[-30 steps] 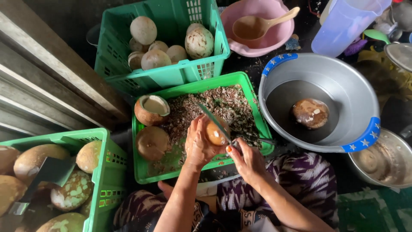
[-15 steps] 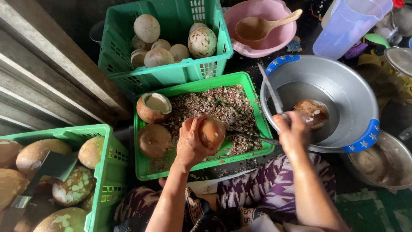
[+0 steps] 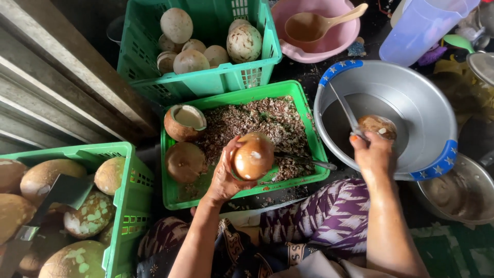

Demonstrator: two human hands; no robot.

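My left hand (image 3: 225, 175) grips a brown peeled coconut (image 3: 252, 157) above the shallow green tray (image 3: 296, 95), which is full of brown husk shavings. My right hand (image 3: 373, 154) holds a thin knife (image 3: 343, 108) over the big grey metal basin (image 3: 437, 113). The blade points up and away. A brown coconut piece (image 3: 378, 125) lies in the basin's water just beyond my right fingers. Two more coconuts sit at the tray's left side: one cut open showing white flesh (image 3: 184, 122), one whole (image 3: 184, 161).
A green crate of pale coconuts (image 3: 206, 46) stands behind the tray. Another green crate (image 3: 126, 206) at left holds large coconuts and a cleaver (image 3: 46, 201). A pink bowl with a ladle (image 3: 314, 25), a clear jug (image 3: 422, 28) and a metal pot (image 3: 458, 193) surround the basin.
My right hand has carried the knife from the tray over to the basin and settled by the coconut piece there. My left hand keeps the coconut, now turned slightly over the tray.
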